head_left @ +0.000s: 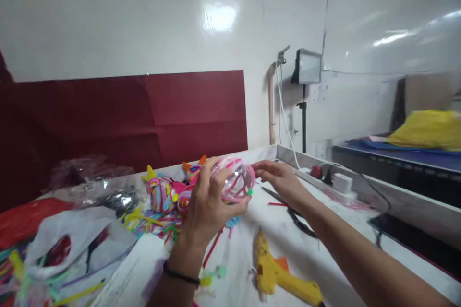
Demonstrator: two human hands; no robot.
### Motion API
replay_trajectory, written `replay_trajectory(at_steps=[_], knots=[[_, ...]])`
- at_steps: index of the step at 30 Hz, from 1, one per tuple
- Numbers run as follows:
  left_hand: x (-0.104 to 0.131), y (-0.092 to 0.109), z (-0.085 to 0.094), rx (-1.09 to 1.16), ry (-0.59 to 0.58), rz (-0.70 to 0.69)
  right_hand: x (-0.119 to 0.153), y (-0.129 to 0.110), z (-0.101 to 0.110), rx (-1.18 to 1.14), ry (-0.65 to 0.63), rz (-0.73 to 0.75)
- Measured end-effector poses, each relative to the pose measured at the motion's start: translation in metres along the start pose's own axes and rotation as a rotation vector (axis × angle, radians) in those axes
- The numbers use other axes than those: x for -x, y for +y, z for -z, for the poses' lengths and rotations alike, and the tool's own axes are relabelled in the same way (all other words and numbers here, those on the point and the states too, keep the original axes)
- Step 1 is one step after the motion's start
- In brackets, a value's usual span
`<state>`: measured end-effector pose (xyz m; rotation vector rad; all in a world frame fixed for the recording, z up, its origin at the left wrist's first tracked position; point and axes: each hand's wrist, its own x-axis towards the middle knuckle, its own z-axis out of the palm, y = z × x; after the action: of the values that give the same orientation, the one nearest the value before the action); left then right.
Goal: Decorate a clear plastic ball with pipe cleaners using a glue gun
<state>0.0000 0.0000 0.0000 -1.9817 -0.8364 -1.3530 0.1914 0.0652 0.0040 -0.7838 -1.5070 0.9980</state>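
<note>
A clear plastic ball (236,180) wrapped with pink and white fuzzy strands, like pipe cleaners, is up above the tabletop. My left hand (211,199) grips it from the left, thumb below and fingers over the top. A small green piece shows near its lower right. My right hand (275,175) is at the ball's right edge with its fingers bent together; whatever is between them is hidden. Below the right hand lie dark-handled scissors (300,223) and a short red strip (277,204). Nearer to me rests a yellow hot glue gun (265,268), its nozzle pointing away.
Colourful fuzzy crafts (161,195) are heaped behind my left hand. White plastic bags (72,235), a white box (131,273) and loose strips crowd the left. A power strip (338,192) with plugs runs along the raised right edge. A lamp (309,67) stands behind.
</note>
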Motion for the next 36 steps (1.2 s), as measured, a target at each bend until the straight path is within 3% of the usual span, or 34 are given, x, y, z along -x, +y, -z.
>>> replay_trajectory(at_steps=[4, 9, 18, 28, 36], knots=[[0.005, 0.005, -0.003, -0.013, -0.026, -0.02, 0.022, -0.03, 0.01, -0.02, -0.005, 0.096], [0.007, 0.01, -0.006, -0.005, -0.046, -0.065, 0.036, -0.056, -0.001, 0.064, -0.135, 0.162], [0.008, 0.013, -0.01, -0.009, -0.067, -0.11, 0.033, -0.051, -0.01, 0.146, -0.074, 0.09], [0.008, 0.012, -0.012, -0.014, -0.053, -0.19, 0.038, -0.066, -0.018, 0.208, -0.032, -0.168], [0.01, 0.01, -0.013, -0.022, -0.049, -0.189, 0.034, -0.062, -0.022, 0.131, -0.037, -0.166]])
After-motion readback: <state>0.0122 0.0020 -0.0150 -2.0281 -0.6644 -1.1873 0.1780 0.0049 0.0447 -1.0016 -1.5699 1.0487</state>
